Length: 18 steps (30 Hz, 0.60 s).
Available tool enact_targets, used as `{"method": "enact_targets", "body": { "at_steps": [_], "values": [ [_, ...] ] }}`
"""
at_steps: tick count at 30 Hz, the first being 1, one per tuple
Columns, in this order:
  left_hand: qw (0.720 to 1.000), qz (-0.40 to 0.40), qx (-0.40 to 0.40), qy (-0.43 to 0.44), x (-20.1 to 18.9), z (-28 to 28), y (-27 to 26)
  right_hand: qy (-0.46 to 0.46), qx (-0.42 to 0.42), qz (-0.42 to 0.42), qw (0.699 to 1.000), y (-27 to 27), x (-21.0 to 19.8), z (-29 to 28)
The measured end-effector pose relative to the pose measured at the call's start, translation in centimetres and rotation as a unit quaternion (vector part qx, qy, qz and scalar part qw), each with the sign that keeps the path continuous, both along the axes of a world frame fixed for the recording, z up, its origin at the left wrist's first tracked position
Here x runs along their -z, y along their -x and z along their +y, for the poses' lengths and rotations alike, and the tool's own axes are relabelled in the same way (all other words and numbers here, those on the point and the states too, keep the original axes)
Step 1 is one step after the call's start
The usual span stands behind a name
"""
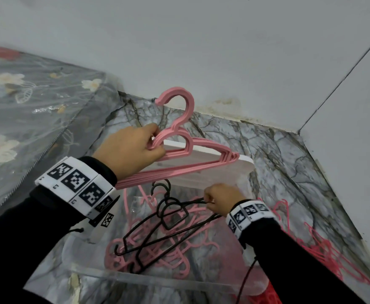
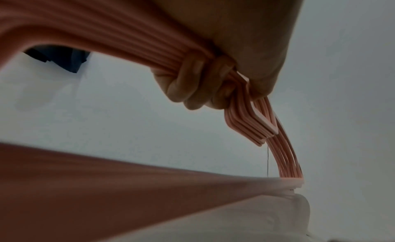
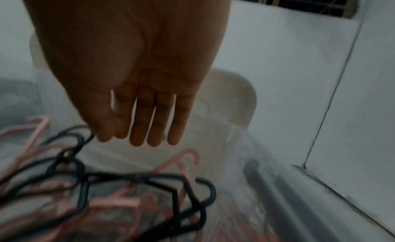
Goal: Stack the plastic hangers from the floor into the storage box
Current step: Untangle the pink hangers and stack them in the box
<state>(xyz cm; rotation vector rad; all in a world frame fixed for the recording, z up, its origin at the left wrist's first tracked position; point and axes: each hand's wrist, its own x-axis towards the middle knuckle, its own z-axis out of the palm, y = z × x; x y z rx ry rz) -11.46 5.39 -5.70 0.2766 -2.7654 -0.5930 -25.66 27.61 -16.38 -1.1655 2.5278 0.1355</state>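
Note:
My left hand [image 1: 136,148] grips a tight bundle of several pink plastic hangers [image 1: 188,110] by the neck, held upright above the clear storage box [image 1: 157,279]. In the left wrist view my fingers [image 2: 192,86] curl round the same pink bundle [image 2: 128,34]. Lower down, my right hand [image 1: 214,200] reaches into the box and pinches the arm of a black hanger [image 1: 175,216]. Black hangers [image 3: 171,195] lie tangled on pink hangers [image 1: 179,249] inside the box. The right wrist view shows my right hand [image 3: 138,110] with the thumb and forefinger at the black wire.
The box's white lid [image 1: 234,170] stands behind the box. More red-pink hangers [image 1: 322,244] lie on the marble-pattern floor to the right. A floral mattress in plastic [image 1: 26,106] borders the left side. White walls [image 1: 223,51] close the corner behind.

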Motion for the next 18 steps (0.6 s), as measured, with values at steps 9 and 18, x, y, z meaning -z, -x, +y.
{"method": "enact_targets", "body": {
  "at_steps": [9,18],
  "values": [
    [0.999,0.008,0.004,-0.047,-0.2,0.1,0.4,-0.09,-0.076,0.062,0.991,-0.3,7.3,-2.5],
    [0.999,0.027,-0.003,-0.045,-0.1,-0.1,0.7,-0.091,-0.033,0.094,0.991,-2.2,9.6,-4.2]
  ]
}}
